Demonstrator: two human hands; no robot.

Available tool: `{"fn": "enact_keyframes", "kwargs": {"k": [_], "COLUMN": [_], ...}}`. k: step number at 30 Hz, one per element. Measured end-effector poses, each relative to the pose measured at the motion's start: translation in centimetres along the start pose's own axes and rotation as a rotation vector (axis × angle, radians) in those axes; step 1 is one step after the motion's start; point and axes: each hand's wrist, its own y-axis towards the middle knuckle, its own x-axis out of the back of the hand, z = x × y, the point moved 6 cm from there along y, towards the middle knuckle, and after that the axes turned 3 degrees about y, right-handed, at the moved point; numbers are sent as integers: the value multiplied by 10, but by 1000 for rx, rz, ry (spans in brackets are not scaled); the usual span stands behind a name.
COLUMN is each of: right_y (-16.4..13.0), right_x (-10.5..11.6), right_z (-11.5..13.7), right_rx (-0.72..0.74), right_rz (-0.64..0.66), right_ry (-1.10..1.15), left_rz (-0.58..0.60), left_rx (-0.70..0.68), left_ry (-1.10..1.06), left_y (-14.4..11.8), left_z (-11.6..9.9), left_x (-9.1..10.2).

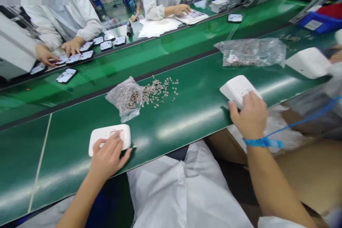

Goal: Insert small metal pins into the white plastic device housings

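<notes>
My left hand [108, 156] rests on a flat white plastic casing [107, 136] lying on the green conveyor belt [192, 110] near its front edge, fingers over the casing's near side. My right hand [249, 114] grips a second white casing [236, 89] at the belt's right front, thumb on its left side; a blue wrist strap [263, 142] circles that wrist. Between the two casings lies an open clear bag [125, 98] with several small metal parts [160, 91] spilled beside it.
A larger bag of metal parts [251, 53] and a third white casing [308, 62] lie further right. Across the belt, two people in white coats handle dark flat panels [80, 55] and papers [191, 16]. A blue bin [319, 21] stands far right.
</notes>
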Motion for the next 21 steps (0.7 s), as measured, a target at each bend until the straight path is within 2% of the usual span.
{"fn": "enact_keyframes", "kwargs": {"k": [2,5,7,8,10,13,15,17,19,21], "right_y": [-5,-19,-27,-29,-23,16,54,85,101,105], "right_x": [-9,-4,7,12,17,4,-22,-58,-94,-118], "right_z": [-6,21,54,71,103,132,143,157,171,179], "right_rx": [-11,26,101,152,260,326,310,342,378,392], "right_rz": [49,61,82,111,193,331,388,493,597,625], "right_ry": [-25,12,57,94,223,441,466,485,429,357], "left_rz": [35,-21,-142,-198,-259,-253,-230,-196,-139,-98], "left_rx": [0,125,199,205,130,-131,-320,-472,-542,-549], "left_ry": [23,124,191,194,115,-104,-226,-289,-275,-240], "left_y": [-33,-65,-66,-58,-28,37,77,107,125,133], "left_z": [40,95,109,106,79,6,-46,-88,-113,-124], "left_x": [2,4,6,6,4,0,-2,-8,-17,-26]}}
